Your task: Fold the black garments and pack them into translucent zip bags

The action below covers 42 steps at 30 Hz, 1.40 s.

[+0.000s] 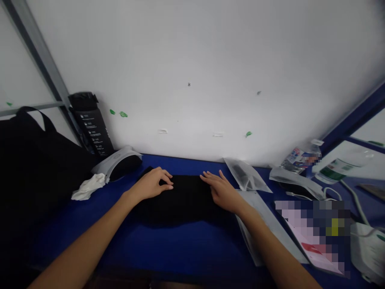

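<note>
A folded black cloth (183, 198) lies flat on the blue table (168, 249) near the white wall. My left hand (154, 184) rests on the cloth's left part, fingers slightly curled and pressing down. My right hand (221, 190) lies flat on its right part, fingers spread and pointing left. Neither hand grips anything. A clear plastic bag (245, 176) with a dark item inside lies just right of my right hand. A long grey flat bag (270, 228) lies under my right forearm.
A black bag (33, 168) fills the left side, with a black bottle (92, 124) standing behind it. A white-grey pouch (118, 162) and a crumpled white cloth (88, 188) lie at the left. Plastic water bottles (300, 158), packaged items, cables and a white device (368, 251) crowd the right.
</note>
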Available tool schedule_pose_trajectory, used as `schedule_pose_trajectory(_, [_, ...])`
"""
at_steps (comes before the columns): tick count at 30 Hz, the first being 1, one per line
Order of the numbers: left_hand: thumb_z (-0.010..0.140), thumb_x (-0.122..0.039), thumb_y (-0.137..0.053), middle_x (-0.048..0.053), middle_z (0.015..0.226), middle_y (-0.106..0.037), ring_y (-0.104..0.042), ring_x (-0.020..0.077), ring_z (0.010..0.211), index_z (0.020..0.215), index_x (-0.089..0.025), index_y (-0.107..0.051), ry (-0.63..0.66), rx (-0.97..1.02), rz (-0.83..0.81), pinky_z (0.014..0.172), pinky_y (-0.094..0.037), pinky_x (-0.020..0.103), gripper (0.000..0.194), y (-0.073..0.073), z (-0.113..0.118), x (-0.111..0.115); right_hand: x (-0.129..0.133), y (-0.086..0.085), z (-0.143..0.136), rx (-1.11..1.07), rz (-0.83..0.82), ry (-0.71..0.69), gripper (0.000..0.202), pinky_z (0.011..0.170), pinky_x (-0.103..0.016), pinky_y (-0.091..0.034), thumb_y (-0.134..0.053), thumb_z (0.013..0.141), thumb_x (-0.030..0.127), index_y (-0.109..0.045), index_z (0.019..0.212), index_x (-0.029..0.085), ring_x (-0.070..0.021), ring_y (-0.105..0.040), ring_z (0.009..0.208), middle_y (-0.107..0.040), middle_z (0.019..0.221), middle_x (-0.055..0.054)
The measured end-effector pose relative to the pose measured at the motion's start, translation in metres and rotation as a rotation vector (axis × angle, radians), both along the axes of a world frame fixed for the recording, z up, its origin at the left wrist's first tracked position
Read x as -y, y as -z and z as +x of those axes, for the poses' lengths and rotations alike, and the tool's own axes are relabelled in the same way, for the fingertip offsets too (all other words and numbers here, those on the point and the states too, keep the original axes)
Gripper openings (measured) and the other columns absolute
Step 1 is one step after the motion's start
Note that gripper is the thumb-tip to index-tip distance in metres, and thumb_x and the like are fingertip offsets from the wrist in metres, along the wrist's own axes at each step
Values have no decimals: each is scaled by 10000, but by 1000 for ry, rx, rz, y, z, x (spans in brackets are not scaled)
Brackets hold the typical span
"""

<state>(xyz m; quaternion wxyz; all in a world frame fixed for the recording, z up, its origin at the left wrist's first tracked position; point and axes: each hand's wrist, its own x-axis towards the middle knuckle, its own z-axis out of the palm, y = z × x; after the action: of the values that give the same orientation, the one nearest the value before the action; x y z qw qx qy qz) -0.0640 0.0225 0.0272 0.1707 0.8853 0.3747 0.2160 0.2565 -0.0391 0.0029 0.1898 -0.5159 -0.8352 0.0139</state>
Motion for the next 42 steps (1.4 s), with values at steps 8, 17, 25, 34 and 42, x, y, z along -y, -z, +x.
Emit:
schedule_pose_trajectory(8, [848,-507,-819,34,1234,-677,-634,250,1164,1092,-311,-799,84,29,28,1082,-488,428,314,-14,6,11,22,-37,-20,-379,-323,-282,129,697,-297,-527,-770,831,276,-728,938,218,-165,-637,744,-692,838,0])
schedule_pose_trajectory(17, [913,-521,-749,28,1122,-720,-647,235,1072,1056,-268,-786,102,-56,25,1135,-418,439,294,-7,12,16,25,-31,-31,-175,-282,-232,261,826,-320,-452,-837,796,267,-679,1000,233,-166,-599,843,-635,921,13])
schedule_pose_trajectory(25, [920,-684,-648,83,1471,-586,-497,326,1371,1398,-325,-645,90,-87,-50,1162,-357,509,598,-14,10,19,21,-28,-24,-66,-117,-122,281,1005,-429,-422,-660,886,195,-677,1162,246,-259,-613,1121,-654,1161,-65])
schedule_pose_trajectory(34, [802,-440,-843,49,1482,-560,-539,331,1338,1314,-402,-689,318,-103,-174,1178,-370,530,536,-19,13,33,14,-22,-14,-50,-78,1,601,970,-377,-425,-505,609,-49,-660,1120,225,-240,-616,1099,-661,1181,-50])
schedule_pose_trajectory(42, [664,-62,-758,35,1590,-502,-517,345,1427,1483,-402,-557,463,-124,-337,1148,-468,473,910,-35,2,34,7,-19,-9,-155,-58,185,451,797,-297,-426,-457,663,-45,-690,953,210,-204,-669,885,-703,888,-12])
